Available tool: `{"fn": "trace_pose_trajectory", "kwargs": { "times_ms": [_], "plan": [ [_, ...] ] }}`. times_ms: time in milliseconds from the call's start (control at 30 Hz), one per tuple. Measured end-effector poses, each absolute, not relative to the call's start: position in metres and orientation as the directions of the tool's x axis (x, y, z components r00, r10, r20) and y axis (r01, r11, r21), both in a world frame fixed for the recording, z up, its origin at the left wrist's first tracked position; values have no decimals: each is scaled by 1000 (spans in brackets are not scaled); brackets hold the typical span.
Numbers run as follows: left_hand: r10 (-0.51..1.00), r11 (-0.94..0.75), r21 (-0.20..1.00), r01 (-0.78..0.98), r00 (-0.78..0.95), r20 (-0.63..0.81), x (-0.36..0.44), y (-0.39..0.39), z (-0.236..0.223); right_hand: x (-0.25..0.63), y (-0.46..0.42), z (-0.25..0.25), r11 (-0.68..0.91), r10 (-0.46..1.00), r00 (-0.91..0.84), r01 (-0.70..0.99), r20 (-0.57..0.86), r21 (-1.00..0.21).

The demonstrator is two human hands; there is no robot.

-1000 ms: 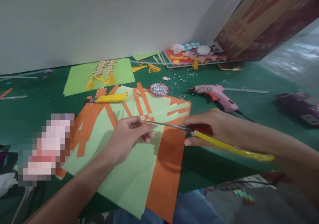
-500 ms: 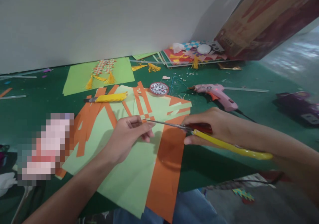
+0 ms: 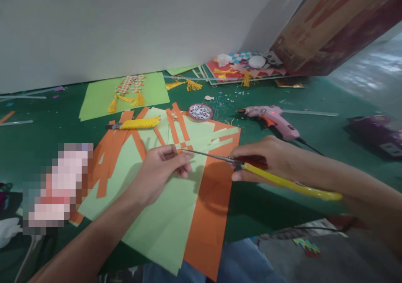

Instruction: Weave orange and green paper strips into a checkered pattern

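My left hand point(image 3: 166, 163) is closed in a pinch on a small weave of orange and light green paper strips point(image 3: 179, 128), whose loose ends spread away from me. My right hand point(image 3: 259, 159) grips long-nose pliers point(image 3: 289, 183) with yellow and dark red handles. Their thin metal tip points left and meets the weave beside my left fingertips; whether the jaws pinch a strip cannot be made out. Under both hands lie light green paper sheets point(image 3: 157, 237) and an orange sheet point(image 3: 207, 237).
A yellow box cutter point(image 3: 141, 123) and a round dish of small pieces point(image 3: 200, 112) lie beyond my hands. To the right rests a pink glue gun point(image 3: 273, 117) with its cord. Further back are yellow tassels point(image 3: 185, 84) and a woven paper piece point(image 3: 132, 84).
The woven strips and my left fingers have shifted very slightly left. The pliers stay at the weave, with their handles almost unmoved.
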State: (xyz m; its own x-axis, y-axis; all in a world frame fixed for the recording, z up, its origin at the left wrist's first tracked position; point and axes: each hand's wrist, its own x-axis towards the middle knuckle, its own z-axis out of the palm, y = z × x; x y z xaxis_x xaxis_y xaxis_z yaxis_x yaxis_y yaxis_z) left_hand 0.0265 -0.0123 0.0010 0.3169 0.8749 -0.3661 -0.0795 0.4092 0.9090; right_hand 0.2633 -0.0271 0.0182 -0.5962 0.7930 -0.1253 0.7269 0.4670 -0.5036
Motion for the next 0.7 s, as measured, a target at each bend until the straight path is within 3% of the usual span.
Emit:
{"fn": "trace_pose_trajectory", "kwargs": {
  "times_ms": [700],
  "plan": [
    [855, 446, 890, -101, 342, -390, 24, -10, 2, 260, -28, 15, 495, 790, -611, 683, -49, -537]
  ]
}}
